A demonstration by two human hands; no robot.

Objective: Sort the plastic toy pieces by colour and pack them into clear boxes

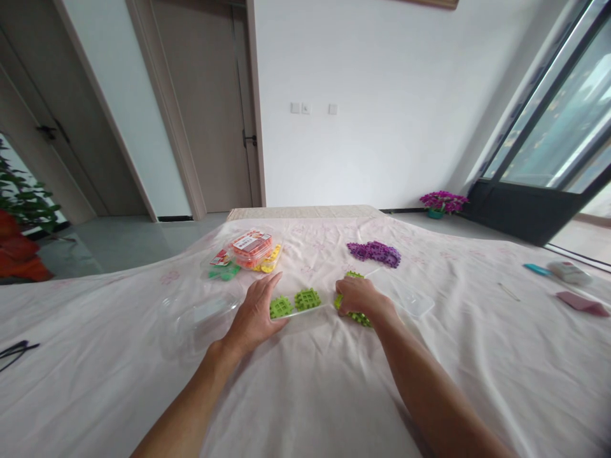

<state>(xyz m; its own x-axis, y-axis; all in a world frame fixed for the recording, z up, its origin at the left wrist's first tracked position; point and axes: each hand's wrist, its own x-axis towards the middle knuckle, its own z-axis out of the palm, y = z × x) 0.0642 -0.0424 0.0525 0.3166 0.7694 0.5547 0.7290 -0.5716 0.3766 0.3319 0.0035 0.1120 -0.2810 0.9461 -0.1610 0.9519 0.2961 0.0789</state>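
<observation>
My left hand (258,310) grips the left end of a shallow clear plastic box (305,312), thumb at the near side and fingers at the far side. Inside lie two green square lattice building pieces (307,298). Just right of the box, my right hand (359,296) has its fingers closed on more green lattice pieces (361,319), which show around and below it. How many it holds is hidden. A pile of purple lattice pieces (375,252) lies beyond my right hand.
Packs with red pieces (251,249), yellow pieces (268,259) and green pieces (224,272) sit at the back left. Clear plastic containers lie at left (200,318) and right (416,301). Glasses (18,350) are far left; a pink item (582,303) lies far right.
</observation>
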